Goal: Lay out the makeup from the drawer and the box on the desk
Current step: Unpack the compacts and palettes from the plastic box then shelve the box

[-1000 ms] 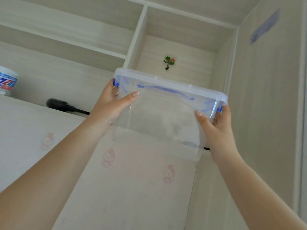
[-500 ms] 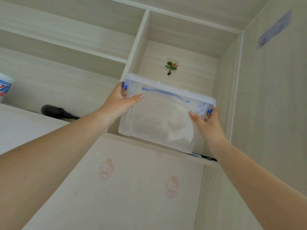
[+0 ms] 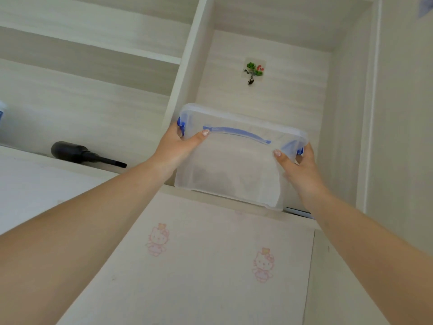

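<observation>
While both hands grip box (image 3: 236, 165), black blower (image 3: 77, 153) lies left.

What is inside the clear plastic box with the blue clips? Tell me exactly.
Through the frosted wall of the clear plastic box, held by the left hand and right hand, only vague dark shadows show near the bottom. What they are cannot be told.

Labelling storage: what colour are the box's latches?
Blue latches on the clear box, head view.

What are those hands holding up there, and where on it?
A clear plastic box, held at its two short ends: left hand, right hand.
</observation>
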The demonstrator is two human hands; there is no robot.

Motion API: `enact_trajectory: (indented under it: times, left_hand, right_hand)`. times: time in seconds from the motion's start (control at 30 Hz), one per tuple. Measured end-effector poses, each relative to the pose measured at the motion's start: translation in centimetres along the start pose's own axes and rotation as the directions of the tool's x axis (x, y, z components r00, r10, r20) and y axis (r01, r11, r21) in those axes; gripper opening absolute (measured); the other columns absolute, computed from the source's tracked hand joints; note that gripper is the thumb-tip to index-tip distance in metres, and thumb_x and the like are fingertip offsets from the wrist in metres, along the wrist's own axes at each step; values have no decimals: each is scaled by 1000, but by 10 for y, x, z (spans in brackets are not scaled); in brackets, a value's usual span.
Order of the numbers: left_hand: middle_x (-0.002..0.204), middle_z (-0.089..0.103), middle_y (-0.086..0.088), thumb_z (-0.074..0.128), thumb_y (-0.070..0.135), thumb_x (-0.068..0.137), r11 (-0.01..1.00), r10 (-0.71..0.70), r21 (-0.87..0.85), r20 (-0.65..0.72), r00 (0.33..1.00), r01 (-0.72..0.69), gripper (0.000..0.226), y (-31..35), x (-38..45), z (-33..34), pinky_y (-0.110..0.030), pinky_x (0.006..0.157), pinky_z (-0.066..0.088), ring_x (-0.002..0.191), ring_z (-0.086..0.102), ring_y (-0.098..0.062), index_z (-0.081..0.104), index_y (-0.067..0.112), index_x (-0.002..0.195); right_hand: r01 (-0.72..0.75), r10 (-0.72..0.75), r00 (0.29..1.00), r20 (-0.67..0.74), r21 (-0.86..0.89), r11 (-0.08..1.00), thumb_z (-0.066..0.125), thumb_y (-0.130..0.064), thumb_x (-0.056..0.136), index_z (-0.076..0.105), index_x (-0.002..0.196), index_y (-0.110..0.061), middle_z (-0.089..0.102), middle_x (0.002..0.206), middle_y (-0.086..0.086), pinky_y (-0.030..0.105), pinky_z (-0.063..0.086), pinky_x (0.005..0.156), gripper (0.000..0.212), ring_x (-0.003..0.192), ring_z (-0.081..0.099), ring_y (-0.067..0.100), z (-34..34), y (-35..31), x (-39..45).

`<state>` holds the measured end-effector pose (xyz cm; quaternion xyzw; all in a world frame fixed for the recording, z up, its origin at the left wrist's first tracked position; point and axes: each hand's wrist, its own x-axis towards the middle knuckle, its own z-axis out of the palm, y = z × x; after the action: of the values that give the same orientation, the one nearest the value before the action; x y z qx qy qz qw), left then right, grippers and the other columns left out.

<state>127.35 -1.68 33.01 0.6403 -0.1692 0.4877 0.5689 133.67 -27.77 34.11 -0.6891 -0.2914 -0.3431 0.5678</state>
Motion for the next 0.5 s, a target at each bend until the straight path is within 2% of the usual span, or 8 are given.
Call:
enact_trajectory:
  times: [0.13,0.27,0.37,0.5]
  left_hand:
    - [113,67,6,67,53,76,996,-75,40,-62,995,78,56,-19,5,4,-36,95,50,105,64,-15,59,22,122]
    - [110,68,5,60,71,58,988,-132,73,-91,987,139,76,-28,10,4,-43,94,51,101,65,-19,62,23,116]
    - [114,67,3,56,73,60,981,-142,117,-95,985,152,77,-32,12,5,-42,95,50,103,63,-21,61,22,118]
    - [107,65,5,54,56,85,977,-128,158,-88,988,141,46,-38,14,9,-35,96,48,104,61,-21,63,21,114]
  right_hand:
    - [-7,7,1000,-9,-6,1000,65,-47,81,10,149,-31,29,153,-6,42,33,112,89,135,39,14,16,10,7]
    - [-16,16,1000,1,-8,1000,64,-48,81,5,150,-31,23,156,-6,38,29,113,92,138,33,13,27,16,14]
    - [-12,12,1000,1,-16,1000,65,-47,81,8,149,-30,26,155,-6,36,30,113,91,139,32,12,33,20,18]
    - [-12,12,1000,-3,-4,1000,66,-46,81,9,149,-30,26,155,-7,32,30,111,91,138,33,11,38,27,21]
